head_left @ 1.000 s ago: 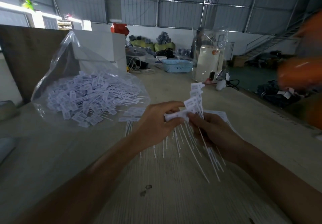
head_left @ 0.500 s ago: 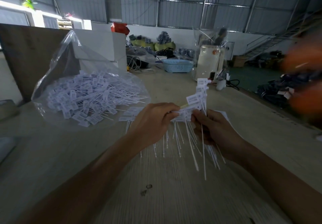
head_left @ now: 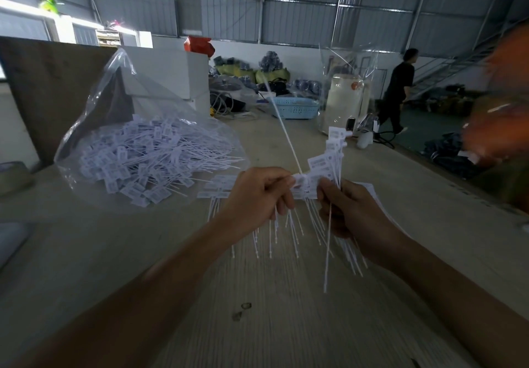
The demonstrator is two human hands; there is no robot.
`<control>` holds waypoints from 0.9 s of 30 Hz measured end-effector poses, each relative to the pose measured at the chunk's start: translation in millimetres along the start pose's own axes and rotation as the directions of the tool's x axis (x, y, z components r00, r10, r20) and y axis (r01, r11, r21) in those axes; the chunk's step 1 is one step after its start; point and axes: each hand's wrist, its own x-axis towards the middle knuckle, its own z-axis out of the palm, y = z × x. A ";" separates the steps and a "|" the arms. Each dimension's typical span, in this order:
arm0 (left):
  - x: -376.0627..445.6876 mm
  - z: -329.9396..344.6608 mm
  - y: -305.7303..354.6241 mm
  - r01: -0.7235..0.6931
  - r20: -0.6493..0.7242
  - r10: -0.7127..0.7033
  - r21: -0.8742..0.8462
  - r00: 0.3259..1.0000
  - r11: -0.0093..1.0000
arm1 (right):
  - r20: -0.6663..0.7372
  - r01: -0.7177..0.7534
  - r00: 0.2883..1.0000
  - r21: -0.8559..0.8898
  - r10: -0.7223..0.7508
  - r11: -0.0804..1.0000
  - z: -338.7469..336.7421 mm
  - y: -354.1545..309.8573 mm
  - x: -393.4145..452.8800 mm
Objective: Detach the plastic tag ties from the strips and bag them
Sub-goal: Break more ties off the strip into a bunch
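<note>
You have two hands at work over the desk (head_left: 86, 253). Your left hand (head_left: 254, 196) curls its fingers and pinches the head of one tag tie (head_left: 286, 133), whose thin white tail sticks up and away toward 11 o'clock. Your right hand (head_left: 349, 210) is clenched around one strip of ties (head_left: 329, 164), just beside the left hand at 3 o'clock from it.

The strip is white plastic: a column of small flat rectangular tags rises above your right thumb, and many thin straight tails hang below both hands toward 6 o'clock; they overlap too much to count. One more flat strip (head_left: 217, 187) lies on the desk at 9 o'clock from your left hand, partly hidden behind it.

One clear plastic bag (head_left: 114, 87) sits on the desk at 10 o'clock from your hands, its mouth slack toward you. Inside lies a heap of loose ties (head_left: 148, 156), white, each a small printed tag with a thin tail, far too many to count.

Farther back at 12 o'clock stands one pale blue basket (head_left: 294, 107). One person in dark clothes (head_left: 398, 93) walks at 2 o'clock.
</note>
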 end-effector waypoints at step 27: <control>-6.8 9.9 5.7 -0.312 -0.028 0.353 0.409 0.935 0.858 | 0.095 -0.184 0.981 0.229 0.166 0.956 -4.7 4.6 7.7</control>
